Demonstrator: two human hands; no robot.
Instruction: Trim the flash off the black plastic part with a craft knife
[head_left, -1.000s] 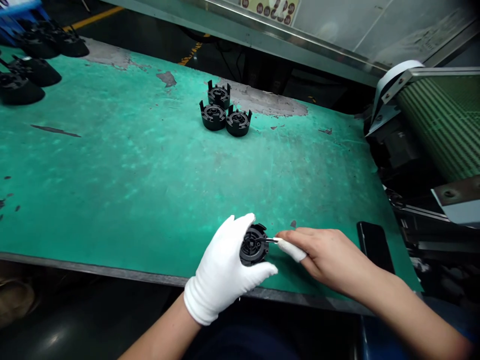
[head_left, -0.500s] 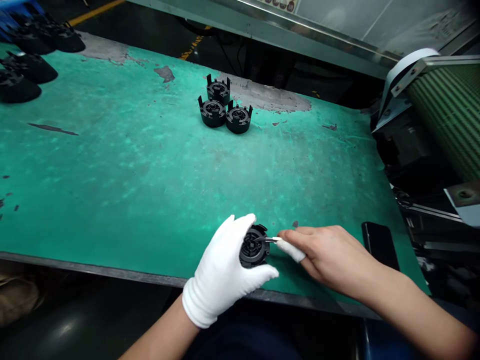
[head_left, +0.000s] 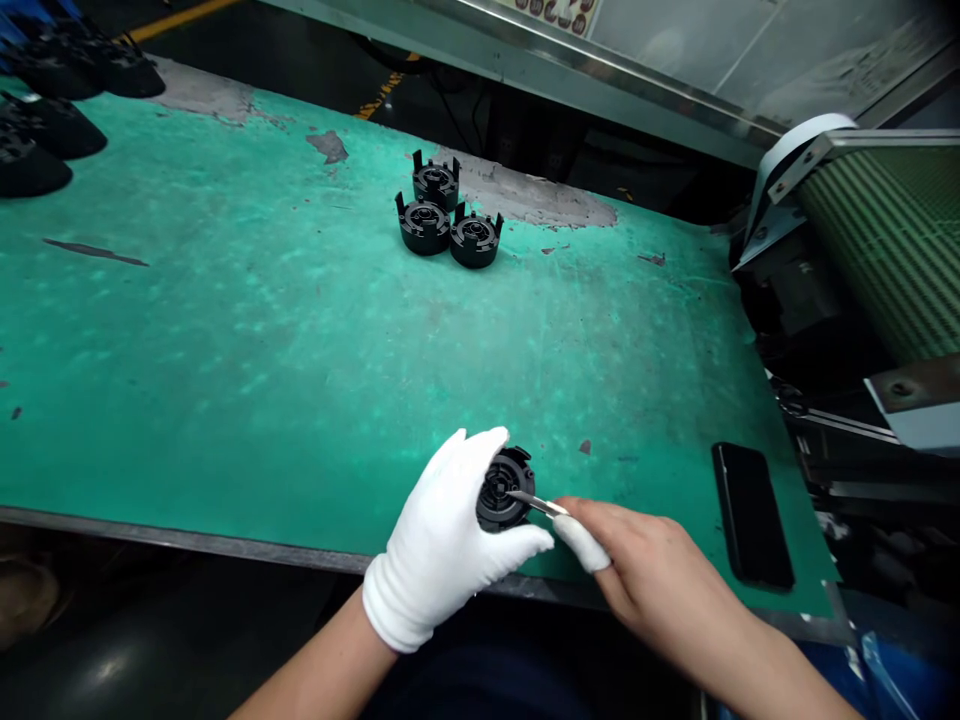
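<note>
In a white glove, my left hand (head_left: 450, 530) wraps round a round black plastic part (head_left: 501, 488) near the table's front edge, its ringed inner face turned up. Thumb and fingers grip the part's sides. My right hand (head_left: 637, 560), bare but for a white cover on the thumb, pinches a small knife (head_left: 534, 502) with a thin metal blade. The blade's tip reaches over the middle of the black part; whether it touches cannot be made out. Most of the knife's handle is hidden in the fingers.
Three similar black parts (head_left: 450, 215) stand together farther back on the green table (head_left: 300, 350). Several larger black pieces (head_left: 45, 140) sit at the far left. A black phone (head_left: 752, 515) lies to the right. Beyond the right edge rises a machine with a green belt (head_left: 892, 230).
My right hand has moved down and toward me, so the knife now slants up-left across the part. My left hand keeps its hold. The view has shifted slightly, showing more of the phone.
</note>
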